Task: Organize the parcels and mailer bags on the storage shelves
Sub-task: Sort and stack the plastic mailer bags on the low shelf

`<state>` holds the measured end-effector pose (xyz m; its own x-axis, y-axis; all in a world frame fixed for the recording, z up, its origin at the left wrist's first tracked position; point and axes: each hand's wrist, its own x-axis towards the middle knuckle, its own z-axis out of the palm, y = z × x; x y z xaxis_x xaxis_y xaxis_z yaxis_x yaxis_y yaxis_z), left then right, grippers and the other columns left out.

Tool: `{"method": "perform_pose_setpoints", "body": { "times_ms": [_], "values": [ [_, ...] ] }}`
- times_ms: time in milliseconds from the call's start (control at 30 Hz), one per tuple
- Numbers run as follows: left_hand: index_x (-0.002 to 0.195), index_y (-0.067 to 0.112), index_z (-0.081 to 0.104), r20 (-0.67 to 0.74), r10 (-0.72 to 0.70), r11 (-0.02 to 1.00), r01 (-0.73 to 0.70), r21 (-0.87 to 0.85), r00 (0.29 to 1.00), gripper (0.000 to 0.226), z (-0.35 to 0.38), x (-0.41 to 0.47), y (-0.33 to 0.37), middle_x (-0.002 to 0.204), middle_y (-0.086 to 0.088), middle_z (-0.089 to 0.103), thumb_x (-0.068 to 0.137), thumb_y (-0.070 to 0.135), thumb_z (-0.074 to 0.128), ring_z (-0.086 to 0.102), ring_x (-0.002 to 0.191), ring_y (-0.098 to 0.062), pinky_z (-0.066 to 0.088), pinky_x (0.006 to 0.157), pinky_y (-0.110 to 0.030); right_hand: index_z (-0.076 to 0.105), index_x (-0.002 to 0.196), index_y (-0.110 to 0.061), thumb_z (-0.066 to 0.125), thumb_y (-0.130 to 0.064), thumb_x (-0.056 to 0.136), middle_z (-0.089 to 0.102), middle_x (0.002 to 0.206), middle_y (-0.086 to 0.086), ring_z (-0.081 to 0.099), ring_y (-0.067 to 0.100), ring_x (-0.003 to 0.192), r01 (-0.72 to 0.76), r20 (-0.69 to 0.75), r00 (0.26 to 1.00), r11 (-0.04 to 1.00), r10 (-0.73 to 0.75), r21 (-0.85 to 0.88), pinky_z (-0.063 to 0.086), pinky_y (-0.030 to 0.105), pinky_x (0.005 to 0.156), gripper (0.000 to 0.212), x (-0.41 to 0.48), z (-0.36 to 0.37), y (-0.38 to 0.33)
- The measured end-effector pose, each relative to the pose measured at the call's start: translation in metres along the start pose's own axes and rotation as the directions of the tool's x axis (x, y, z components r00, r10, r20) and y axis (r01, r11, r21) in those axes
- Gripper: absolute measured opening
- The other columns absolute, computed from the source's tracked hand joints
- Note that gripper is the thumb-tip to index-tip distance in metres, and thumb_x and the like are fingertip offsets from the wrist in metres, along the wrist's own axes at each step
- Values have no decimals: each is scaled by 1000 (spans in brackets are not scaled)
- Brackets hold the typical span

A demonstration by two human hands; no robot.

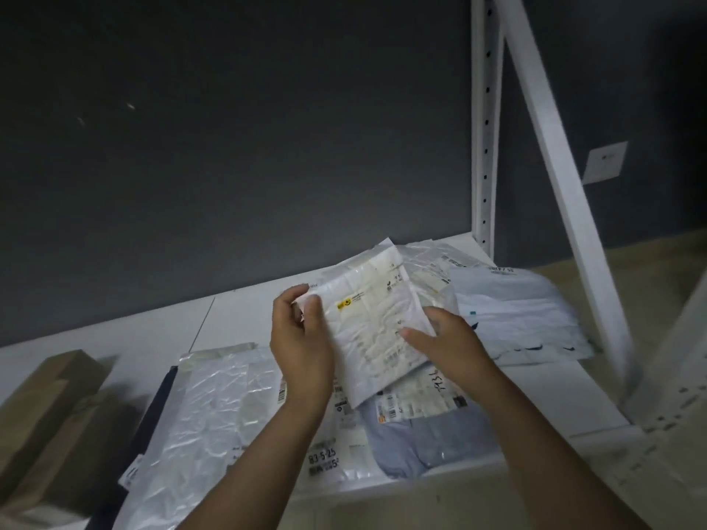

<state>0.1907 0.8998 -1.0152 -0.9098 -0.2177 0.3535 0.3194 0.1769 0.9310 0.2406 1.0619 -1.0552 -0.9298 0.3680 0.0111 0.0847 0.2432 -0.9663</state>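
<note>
Mailer bag hangs just above the shelf, fingers of left hand and right hand clamped on its side edges; best laid flat, label up, squared onto the pile below

**Only one number reads clearly**

A white paper shipping label on a flat mailer reads "83-5-25" in bold black digits, with a blurred line beneath. The small white padded mailer bag bears a yellow logo patch; its print is illegible. Large dark characters on a barcode-strewn white label cannot be made out.
</note>
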Motion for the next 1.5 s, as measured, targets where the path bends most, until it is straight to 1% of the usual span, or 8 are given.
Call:
{"method": "perform_pose_setpoints", "body": {
  "times_ms": [167, 300, 667, 900, 1033, 1233, 1400, 1500],
  "values": [
    [131, 28, 42, 355, -325, 937, 350, -6, 877, 54, -4, -7, -6, 98, -5, 71, 86, 21, 71, 71, 85, -18, 58, 80, -43, 70, 96, -14, 64, -12, 90, 75, 90, 4, 72, 19, 79, -109, -30, 993, 972, 118, 208, 60, 37, 73, 8, -13, -26, 0],
    [118, 17, 57, 513, -347, 935, 333, 122, 785, 34, 0, -31, -11, 99, -3, 73, 87, 10, 68, 72, 83, -14, 60, 71, -35, 65, 102, -14, 67, -12, 88, 72, 93, 2, 70, 13, 77, -129, 12, 992, 983, 129, 134, 51, 18, 55, 14, -22, -52, 9],
    [138, 15, 33, 504, -366, 616, -202, 761, 782, 85, -3, -55, -66, 116, -16, 55, 72, 47, 77, 55, 107, -33, 43, 83, -32, 34, 148, -19, 70, -12, 86, 43, 147, 5, 43, 18, 129, -139, -24, 990, 928, 140, -344, 31, 21, 98, 72, -40, -74, 65],
    [127, 14, 59, 503, -233, 820, -110, 562, 832, 48, -6, -60, -67, 117, -7, 66, 81, -1, 64, 61, 105, -24, 40, 78, -18, 43, 143, -25, 67, -30, 88, 46, 146, 2, 45, 19, 131, -81, 86, 983, 812, 160, -579, 34, 26, 105, 60, -44, -47, 63],
    [109, 21, 68, 437, -48, 638, -309, 705, 898, 25, -11, -55, -76, 126, -13, 57, 85, 19, 62, 52, 112, -34, 41, 88, -35, 43, 142, -37, 61, -50, 88, 47, 145, -3, 46, 18, 129, -45, 99, 978, 650, 183, -758, 37, 30, 102, 58, -43, -38, 54],
    [129, 29, 58, 760, 61, 698, -572, 430, 647, 46, 22, -58, -79, 149, 2, 40, 90, 53, 56, 34, 137, -15, 29, 112, -27, 53, 135, -24, 53, -42, 92, 49, 134, 4, 45, 22, 122, -104, -223, 960, 529, -167, -843, 40, 32, 96, 47, -29, -54, 68],
    [142, 28, 42, 833, -68, 578, -659, 481, 549, 68, 46, -62, -84, 156, -1, 28, 86, 67, 47, 27, 142, -18, 26, 113, -33, 17, 153, -21, 46, -56, 92, 15, 160, 7, 11, 25, 148, -142, -154, 988, 486, 16, -862, 12, 43, 118, 75, -7, -59, 99],
    [144, 28, 40, 831, -99, 515, -686, 514, 548, 75, 47, -60, -92, 157, -4, 26, 83, 72, 47, 25, 143, -20, 25, 116, -34, 37, 146, -23, 46, -54, 94, 40, 149, 6, 36, 24, 138, -113, -136, 990, 434, -22, -894, 28, 38, 111, 62, 4, -61, 109]
  ]
}}
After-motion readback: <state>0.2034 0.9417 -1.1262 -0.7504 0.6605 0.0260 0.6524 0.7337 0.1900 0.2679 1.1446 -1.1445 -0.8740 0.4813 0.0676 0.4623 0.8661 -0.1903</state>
